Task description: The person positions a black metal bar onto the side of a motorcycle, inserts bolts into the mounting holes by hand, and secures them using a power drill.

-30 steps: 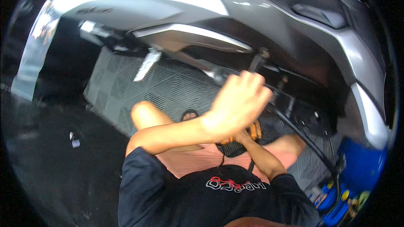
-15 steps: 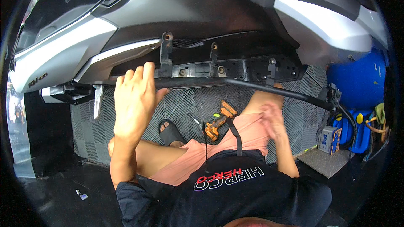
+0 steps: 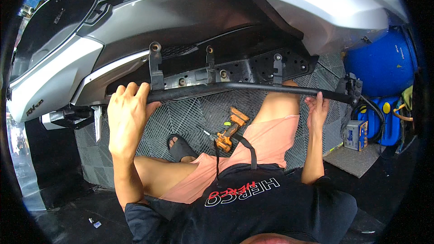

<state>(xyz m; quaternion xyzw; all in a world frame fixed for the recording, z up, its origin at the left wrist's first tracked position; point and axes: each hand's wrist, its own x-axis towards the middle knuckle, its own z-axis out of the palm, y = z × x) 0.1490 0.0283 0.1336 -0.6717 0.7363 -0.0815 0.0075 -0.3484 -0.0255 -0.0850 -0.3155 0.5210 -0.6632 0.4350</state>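
A long black tubular bar with upright bracket tabs lies along the lower side of a silver and white scooter. My left hand is closed round the bar near its left end, below a tall bracket. At the right part of the bar, my right hand grips from the near side, one fingertip over the front of the tube; its thumb side is partly hidden. Past it, the bar ends beside a dark clamp-like part. An orange and black cordless drill rests on the floor between my legs.
Grey ribbed mat tiles cover the floor. To the right stand a blue barrel, a blue jug and a small boxed battery beside a metal plate. My sandalled foot is near the drill.
My right hand has risen from my lap to the bar and taken hold of it. My left hand stays on the bar, and the whole view has shifted somewhat.
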